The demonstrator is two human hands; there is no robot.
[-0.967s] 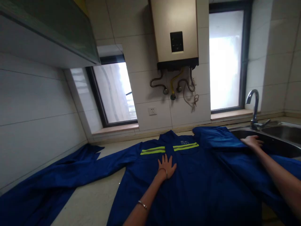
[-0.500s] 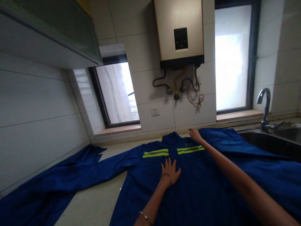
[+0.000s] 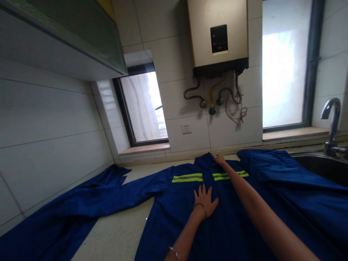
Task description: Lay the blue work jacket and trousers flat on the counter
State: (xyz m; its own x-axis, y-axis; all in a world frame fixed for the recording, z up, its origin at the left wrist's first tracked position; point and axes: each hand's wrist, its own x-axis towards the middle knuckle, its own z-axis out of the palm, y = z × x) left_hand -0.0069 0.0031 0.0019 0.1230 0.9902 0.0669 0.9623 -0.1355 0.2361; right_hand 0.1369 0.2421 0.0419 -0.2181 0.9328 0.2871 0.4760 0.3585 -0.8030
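The blue work jacket (image 3: 244, 217) is lying spread across the counter (image 3: 116, 235). The left hand (image 3: 206, 200) is pressing flat and open on its chest; just beyond, the right hand (image 3: 219, 160) is pinching the collar, likely straightening it; smoothing probably comes next.

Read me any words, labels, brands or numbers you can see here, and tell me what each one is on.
None can be read.
Blue work jacket: a small pale print above the right yellow reflective stripe, mostly hidden by the right hand and arm, too blurred.
Water heater: its dark control panel shows only faint marks, too small.
Wall socket: no lettering visible.
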